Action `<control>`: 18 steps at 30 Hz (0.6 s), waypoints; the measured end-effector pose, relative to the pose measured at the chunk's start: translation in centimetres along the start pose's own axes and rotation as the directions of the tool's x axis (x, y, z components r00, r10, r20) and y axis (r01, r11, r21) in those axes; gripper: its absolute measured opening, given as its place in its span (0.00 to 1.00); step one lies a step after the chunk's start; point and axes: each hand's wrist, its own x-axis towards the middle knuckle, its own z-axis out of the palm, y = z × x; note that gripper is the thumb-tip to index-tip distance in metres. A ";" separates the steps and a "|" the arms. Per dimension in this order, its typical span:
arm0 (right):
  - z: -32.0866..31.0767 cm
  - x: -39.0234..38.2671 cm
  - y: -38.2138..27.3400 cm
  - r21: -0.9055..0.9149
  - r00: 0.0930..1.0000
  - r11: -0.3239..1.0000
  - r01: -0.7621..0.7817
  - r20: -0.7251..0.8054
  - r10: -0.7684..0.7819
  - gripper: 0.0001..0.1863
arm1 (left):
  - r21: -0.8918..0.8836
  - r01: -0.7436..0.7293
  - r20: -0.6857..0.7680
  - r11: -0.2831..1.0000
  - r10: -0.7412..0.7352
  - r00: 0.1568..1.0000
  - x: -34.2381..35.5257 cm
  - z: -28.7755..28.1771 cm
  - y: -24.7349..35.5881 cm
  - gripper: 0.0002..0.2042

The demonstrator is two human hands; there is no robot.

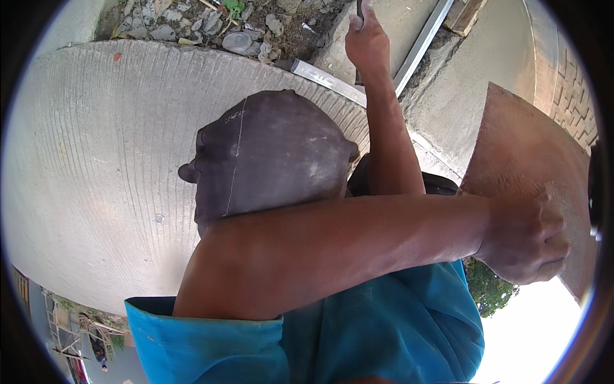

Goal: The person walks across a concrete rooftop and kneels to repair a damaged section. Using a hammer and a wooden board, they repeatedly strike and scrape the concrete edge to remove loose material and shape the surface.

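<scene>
My left forearm crosses in front of me to the right, and my left hand (pixel 527 240) is closed in a fist against a brown, rough-edged sheet or panel (pixel 518 144). What its fingers hold, if anything, is hidden. Farther out, at the top, my right hand (pixel 369 48) grips a dark narrow bar-like tool (pixel 359 8); part of it shows above the fist and the rest is mostly hidden. Beyond my left forearm is a large, dark grey rounded form (pixel 281 150) with a pale line across it. I cannot tell what it is.
Ridged concrete (pixel 115 160) spreads across the left. Stony soil with rubble (pixel 236 29) lies along the top. Metal channels (pixel 329 82) run beside a concrete block near my right hand. At the far right stands a patterned block wall (pixel 575 96).
</scene>
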 end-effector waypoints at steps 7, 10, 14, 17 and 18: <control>-0.5 -2.3 1.5 -0.071 0.967 0.993 -0.095 0.231 0.109 0.29 | -0.066 0.070 0.032 0.995 -0.068 0.997 -0.5 0.8 0.0 0.12; -2.3 -1.1 -1.9 0.094 0.976 0.982 -0.162 0.161 0.146 0.26 | 0.038 0.030 0.080 0.999 -0.033 0.996 -0.2 0.1 -0.9 0.12; -2.9 -1.7 -0.2 -0.014 0.974 0.983 -0.185 0.134 0.185 0.27 | -0.017 0.039 -0.029 0.999 -0.040 0.999 0.4 0.4 -0.4 0.12; -1.0 -2.4 3.1 0.024 0.947 0.980 -0.195 0.266 0.182 0.29 | -0.165 0.116 0.023 0.980 -0.114 0.993 -0.7 1.8 -0.3 0.12; -1.1 -2.6 0.0 0.048 0.964 0.995 -0.092 0.255 0.077 0.29 | -0.036 0.102 0.009 0.994 -0.102 0.995 -0.3 1.2 -0.9 0.12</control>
